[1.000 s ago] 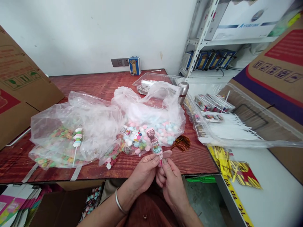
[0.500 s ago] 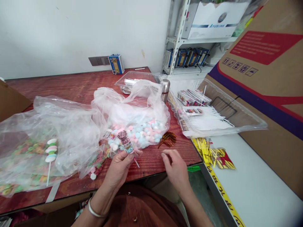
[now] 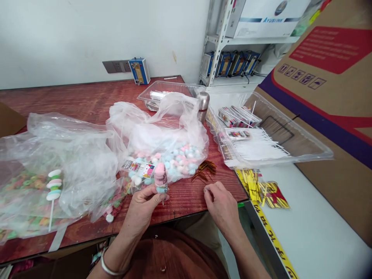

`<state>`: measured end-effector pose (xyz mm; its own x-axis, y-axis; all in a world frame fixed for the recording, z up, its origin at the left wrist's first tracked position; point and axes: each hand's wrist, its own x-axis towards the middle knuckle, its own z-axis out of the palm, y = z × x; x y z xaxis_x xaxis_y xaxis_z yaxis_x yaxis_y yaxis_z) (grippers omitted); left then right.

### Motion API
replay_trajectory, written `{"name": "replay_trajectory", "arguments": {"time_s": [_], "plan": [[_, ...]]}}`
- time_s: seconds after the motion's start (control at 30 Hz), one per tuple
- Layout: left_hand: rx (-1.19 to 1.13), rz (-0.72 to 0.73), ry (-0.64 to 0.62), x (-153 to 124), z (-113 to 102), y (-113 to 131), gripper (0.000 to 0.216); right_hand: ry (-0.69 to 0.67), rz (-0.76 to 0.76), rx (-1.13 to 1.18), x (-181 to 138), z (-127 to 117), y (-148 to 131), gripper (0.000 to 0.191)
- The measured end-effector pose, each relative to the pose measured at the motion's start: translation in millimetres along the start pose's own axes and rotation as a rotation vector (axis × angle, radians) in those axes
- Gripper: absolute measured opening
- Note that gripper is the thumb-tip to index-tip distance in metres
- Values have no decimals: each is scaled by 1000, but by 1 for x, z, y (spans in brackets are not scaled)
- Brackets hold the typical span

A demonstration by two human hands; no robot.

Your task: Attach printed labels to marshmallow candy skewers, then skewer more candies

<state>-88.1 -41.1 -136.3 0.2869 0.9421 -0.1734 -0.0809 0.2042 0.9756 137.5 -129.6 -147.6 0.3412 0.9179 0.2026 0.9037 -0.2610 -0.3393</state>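
My left hand (image 3: 145,203) is closed round the lower end of a marshmallow stick (image 3: 161,178). Pink and pale blue marshmallows show through its clear printed bag, and it stands nearly upright. Over the table's front edge, my right hand (image 3: 222,205) has its fingers curled together; whether anything thin is between them is hidden. Gold-brown twist ties (image 3: 205,170) lie just beyond that hand. A flat printed bag (image 3: 138,167) rests against the big plastic bag of pink, blue and white marshmallows (image 3: 181,159). To the left, an unwrapped marshmallow stick (image 3: 54,185) lies on another plastic bag (image 3: 78,155).
A clear tray (image 3: 314,149) at right holds white sticks (image 3: 258,145) and stacked printed bags (image 3: 238,116). Behind stand a steel flask (image 3: 203,104) and another clear tray (image 3: 147,91). Yellow twist-tie packs (image 3: 274,193) lie right. A large carton (image 3: 328,93) leans there.
The bagged marshmallow stick in my left hand has turned from tilted to nearly upright. My right hand has shifted slightly right and its fingers are more curled. The view has moved slightly.
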Motion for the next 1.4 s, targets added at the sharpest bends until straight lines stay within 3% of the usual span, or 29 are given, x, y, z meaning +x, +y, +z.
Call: {"name": "replay_trajectory", "arguments": {"time_s": [0.2,0.4,0.67,0.8,0.93,1.07,1.23,1.4], "plan": [[93,13,-50,-1,2,-6,13,74,115,-123,15,1,8,17],[84,12,-32,-2,0,-3,16,-7,17,-150,21,8,-3,6],[195,17,-61,-1,-2,1,18,12,-34,-299,18,17,-7,14],[502,239,-69,-1,-2,12,15,76,-45,-333,9,5,-6,24],[941,514,-118,-5,9,11,28,243,-75,-355,5,-15,-15,28],[1290,611,-168,-15,29,8,31,283,-196,-307,2,-23,-43,27],[1257,683,-165,-23,43,9,22,199,-307,-158,-13,-11,-72,28],[1142,707,-77,-23,41,9,25,300,-343,-93,-23,-3,-78,26]]}}
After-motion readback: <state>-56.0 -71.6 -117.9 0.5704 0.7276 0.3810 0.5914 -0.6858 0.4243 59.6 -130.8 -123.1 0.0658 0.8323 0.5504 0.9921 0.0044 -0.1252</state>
